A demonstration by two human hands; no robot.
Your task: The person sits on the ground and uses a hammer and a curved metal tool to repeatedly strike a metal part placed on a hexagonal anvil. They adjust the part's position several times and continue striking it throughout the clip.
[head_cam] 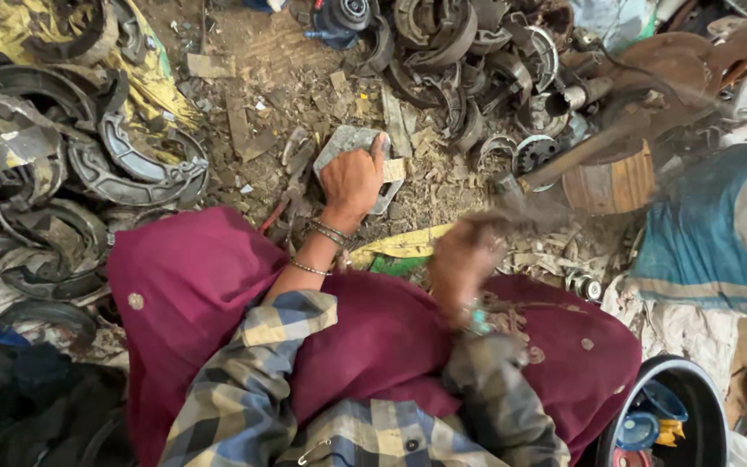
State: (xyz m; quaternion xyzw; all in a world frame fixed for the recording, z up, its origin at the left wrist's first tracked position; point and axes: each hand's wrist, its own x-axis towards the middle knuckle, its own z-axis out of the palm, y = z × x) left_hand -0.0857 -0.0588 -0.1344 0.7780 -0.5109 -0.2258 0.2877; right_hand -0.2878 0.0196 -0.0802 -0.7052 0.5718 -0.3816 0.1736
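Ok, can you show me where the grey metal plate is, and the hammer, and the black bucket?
grey metal plate (347,143): head view, on its bare top left part, above the left hand.
hammer (581,154): head view, midway along its blurred handle.
black bucket (709,406): head view, on its right rim.

Brake shoes (123,164) heap at the frame's left and top centre – a plate (349,145) lies on the ground between, a bucket (693,389) sits lower right.
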